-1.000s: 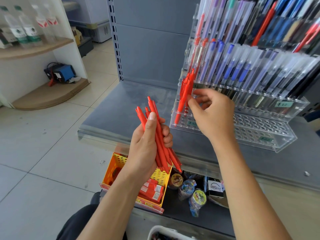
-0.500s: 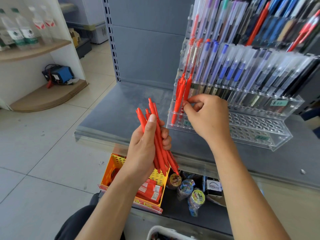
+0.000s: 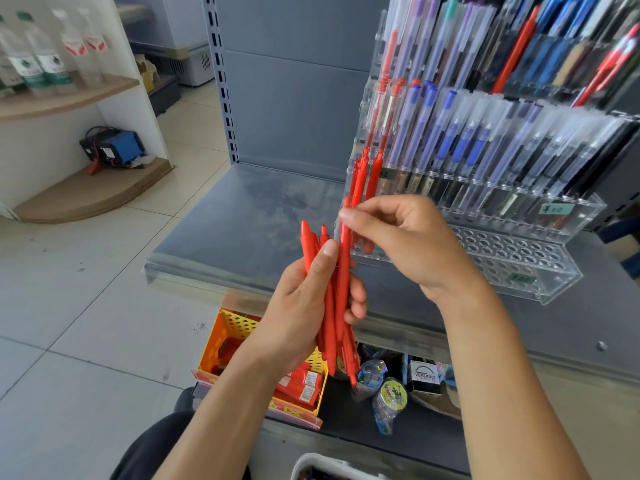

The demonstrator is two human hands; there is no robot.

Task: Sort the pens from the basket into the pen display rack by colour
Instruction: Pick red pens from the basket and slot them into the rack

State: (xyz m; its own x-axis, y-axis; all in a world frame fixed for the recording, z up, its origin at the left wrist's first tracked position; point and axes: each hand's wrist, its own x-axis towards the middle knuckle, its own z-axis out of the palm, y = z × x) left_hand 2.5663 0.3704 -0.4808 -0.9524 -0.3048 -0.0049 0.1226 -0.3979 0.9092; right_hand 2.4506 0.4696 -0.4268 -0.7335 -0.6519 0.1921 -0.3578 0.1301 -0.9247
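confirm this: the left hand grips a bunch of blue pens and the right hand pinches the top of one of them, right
Not quite: the pens are red, not blue. In the head view the left hand grips a bunch of red ones and the right hand pinches the top of one of them.

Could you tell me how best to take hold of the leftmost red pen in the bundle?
Probably by its top end: the red pen stands nearly upright, and only that end shows above the left hand, which grips the bundle lower down. Pinch it from above, once the right hand is free of the neighbouring pen it pinches.
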